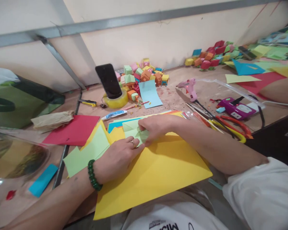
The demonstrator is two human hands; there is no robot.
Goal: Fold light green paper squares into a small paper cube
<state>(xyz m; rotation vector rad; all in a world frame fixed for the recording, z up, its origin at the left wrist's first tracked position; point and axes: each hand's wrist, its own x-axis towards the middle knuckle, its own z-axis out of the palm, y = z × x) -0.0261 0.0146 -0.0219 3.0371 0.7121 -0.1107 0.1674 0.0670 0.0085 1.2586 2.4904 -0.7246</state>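
Both hands meet over a piece of light green paper [131, 126] with crease lines, on top of a large yellow sheet [172, 166]. My right hand [157, 127] reaches in from the right, its fingers bent and closed on the green paper. From the left, my left hand [121, 153] presses on the near edge of the same paper, fingers together; a ring and a green bead bracelet are on this arm. Part of the green paper is hidden under the fingers. More cut green paper [86, 158] lies beside my left wrist.
A phone [108, 80] leans in a tape roll [116, 100] before a pile of small paper boxes [146, 76]. At right are a pink glue gun [192, 90], orange-handled scissors [237, 126] and a purple device [238, 108]. Another person's arm [278, 91] rests at far right.
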